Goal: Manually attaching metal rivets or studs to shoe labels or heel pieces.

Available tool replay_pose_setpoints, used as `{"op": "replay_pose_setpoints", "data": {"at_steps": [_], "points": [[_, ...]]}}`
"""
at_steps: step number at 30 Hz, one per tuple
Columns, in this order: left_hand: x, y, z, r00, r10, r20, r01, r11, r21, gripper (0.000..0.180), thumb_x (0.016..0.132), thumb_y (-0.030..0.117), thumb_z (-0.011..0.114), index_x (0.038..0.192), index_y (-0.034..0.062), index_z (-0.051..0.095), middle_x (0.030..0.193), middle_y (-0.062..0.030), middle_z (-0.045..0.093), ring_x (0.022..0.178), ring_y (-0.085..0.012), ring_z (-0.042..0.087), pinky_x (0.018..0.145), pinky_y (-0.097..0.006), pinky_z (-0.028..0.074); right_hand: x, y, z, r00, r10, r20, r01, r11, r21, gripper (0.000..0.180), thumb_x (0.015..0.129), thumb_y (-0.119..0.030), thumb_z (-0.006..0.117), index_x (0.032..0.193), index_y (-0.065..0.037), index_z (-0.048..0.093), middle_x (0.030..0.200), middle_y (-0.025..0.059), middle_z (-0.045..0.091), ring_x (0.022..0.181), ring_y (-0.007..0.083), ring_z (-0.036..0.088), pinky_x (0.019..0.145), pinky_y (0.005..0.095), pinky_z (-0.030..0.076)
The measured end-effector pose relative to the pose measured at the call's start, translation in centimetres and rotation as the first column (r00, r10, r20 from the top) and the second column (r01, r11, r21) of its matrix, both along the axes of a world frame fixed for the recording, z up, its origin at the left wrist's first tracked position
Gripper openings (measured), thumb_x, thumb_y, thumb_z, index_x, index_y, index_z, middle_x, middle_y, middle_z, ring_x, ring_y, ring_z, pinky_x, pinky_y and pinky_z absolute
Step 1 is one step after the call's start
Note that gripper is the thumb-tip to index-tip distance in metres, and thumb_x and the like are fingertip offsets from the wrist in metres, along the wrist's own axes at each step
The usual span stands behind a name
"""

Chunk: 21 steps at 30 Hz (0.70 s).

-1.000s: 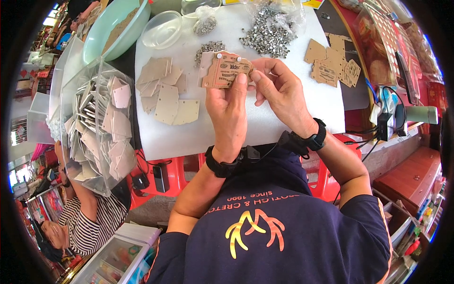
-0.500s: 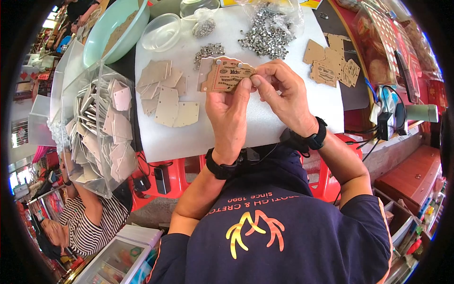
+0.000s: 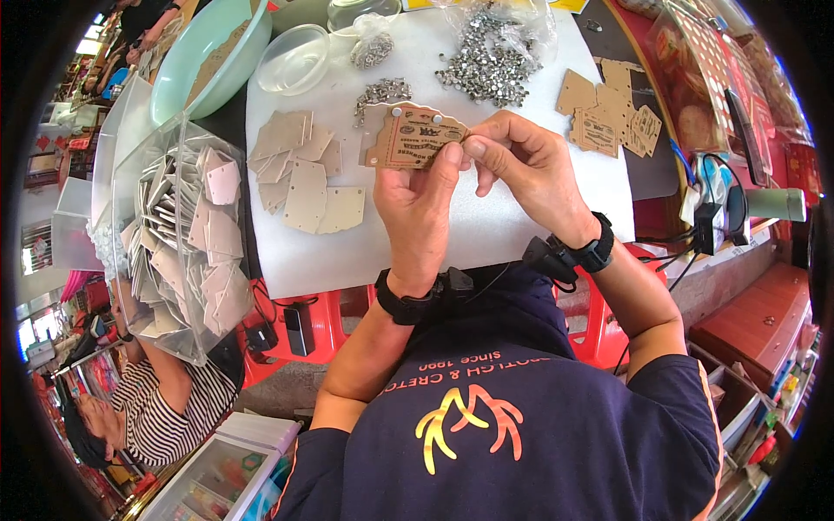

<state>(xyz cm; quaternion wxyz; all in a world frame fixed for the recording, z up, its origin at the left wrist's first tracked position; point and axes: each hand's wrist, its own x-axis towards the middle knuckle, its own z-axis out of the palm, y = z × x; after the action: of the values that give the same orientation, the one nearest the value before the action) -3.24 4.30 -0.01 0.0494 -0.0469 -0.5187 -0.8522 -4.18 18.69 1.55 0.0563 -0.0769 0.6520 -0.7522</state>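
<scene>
A brown printed card (image 3: 401, 139) with a wavy edge is held up over the white foam sheet. Two round silver studs sit along its top edge. My left hand (image 3: 415, 217) grips it from below, thumb on the front and the other fingers hidden behind. At the card's right corner, my right hand (image 3: 532, 172) has thumb and index finger pinched together; any small part between them is hidden. Beyond the card lie a small group of silver studs (image 3: 382, 92) and a larger heap of silver studs (image 3: 488, 69) spilling from a clear bag.
Plain grey cards (image 3: 306, 193) lie left, brown printed cards (image 3: 598, 130) right. A clear bin (image 3: 187, 234) full of cards stands at the left edge, below a mint-green basin (image 3: 178, 91). A clear lid (image 3: 295, 59) is at the back. A person in striped clothing (image 3: 178, 417) sits lower left.
My right wrist has shifted slightly right and outward, and its lower fingers have uncurled a little. The card stays in my left hand, tilted slightly differently.
</scene>
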Motion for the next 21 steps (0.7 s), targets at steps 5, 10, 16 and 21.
{"op": "replay_pose_setpoints", "data": {"at_steps": [5, 10, 16, 21], "points": [[0.03, -0.13, 0.00, 1.000, 0.011, -0.010, -0.012, 1.000, -0.024, 0.021, 0.094, 0.003, 0.061, 0.114, 0.0010, 0.055, 0.099, -0.0037, 0.064, 0.087, -0.0094, 0.059, 0.078, -0.025, 0.050, 0.11, -0.01, 0.41, 1.000, 0.007, -0.010, -0.007, 1.000, 0.013, 0.018, 0.093, -0.011, 0.065, 0.103, 0.003, 0.064, 0.088, 0.0071, 0.068, 0.068, 0.0065, 0.059, 0.062, 0.0227, 0.054], [0.20, -0.21, 0.14, 1.000, 0.006, 0.002, -0.006, 1.000, -0.011, 0.020, 0.094, 0.003, 0.059, 0.114, 0.0004, 0.056, 0.101, -0.0052, 0.065, 0.088, -0.0100, 0.059, 0.080, -0.026, 0.048, -0.39, 0.45, 0.07, 0.998, 0.058, 0.021, -0.058, 0.998, 0.006, 0.019, 0.092, -0.013, 0.066, 0.104, 0.002, 0.065, 0.087, 0.0059, 0.068, 0.070, 0.0066, 0.060, 0.063, 0.0230, 0.054], [-0.01, -0.40, -0.39, 0.999, -0.004, -0.045, 0.004, 1.000, 0.000, 0.028, 0.095, 0.000, 0.056, 0.122, 0.0008, 0.052, 0.105, -0.0061, 0.063, 0.092, -0.0111, 0.058, 0.083, -0.028, 0.047, -0.59, 0.50, 0.52, 0.996, 0.063, 0.070, -0.068, 0.996, 0.060, 0.017, 0.091, -0.014, 0.068, 0.102, -0.001, 0.067, 0.084, 0.0018, 0.068, 0.068, 0.0045, 0.057, 0.061, 0.0209, 0.051], [0.07, -0.48, -0.57, 0.999, -0.019, -0.033, 0.019, 0.999, -0.027, 0.029, 0.095, 0.001, 0.056, 0.123, 0.0012, 0.052, 0.107, -0.0045, 0.062, 0.095, -0.0096, 0.057, 0.084, -0.027, 0.047, -0.75, 0.68, 0.39, 0.996, 0.045, -0.079, -0.025, 0.973, 0.228, 0.015, 0.091, -0.015, 0.068, 0.099, -0.002, 0.066, 0.081, -0.0008, 0.067, 0.066, 0.0022, 0.052, 0.058, 0.0186, 0.044]]}}
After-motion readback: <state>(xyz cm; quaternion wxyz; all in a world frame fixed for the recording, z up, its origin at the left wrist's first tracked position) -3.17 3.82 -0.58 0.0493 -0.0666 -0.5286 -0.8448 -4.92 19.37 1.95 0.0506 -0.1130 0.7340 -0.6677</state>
